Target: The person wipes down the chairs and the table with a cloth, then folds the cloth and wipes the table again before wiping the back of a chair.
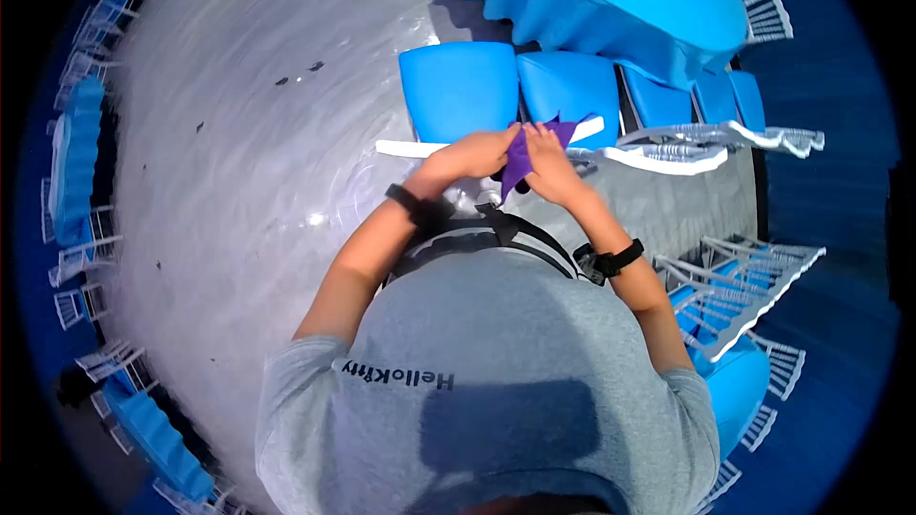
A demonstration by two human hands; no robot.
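Observation:
A piece of purple cloth [515, 169] is between my hands, in front of my waist, with pointed corners sticking out above and below. My left hand [485, 153] pinches its left edge. Over its right part, the fingers of my right hand [548, 164] are bent and close together, gripping the cloth. Both hands are right at the white top rail [408, 148] of a chair back, and they hide the rail's middle. Beyond the rail are a blue chair seat [460, 88] and a second blue seat [570, 88] beside it.
A round table with a blue pleated cloth [611, 5] stands ahead. More white chairs [677, 157] line up to the right, and others [739, 296] stand behind them. Blue-covered tables [81, 157] with chairs run along the far left. Small dark scraps [315, 67] lie on the grey floor.

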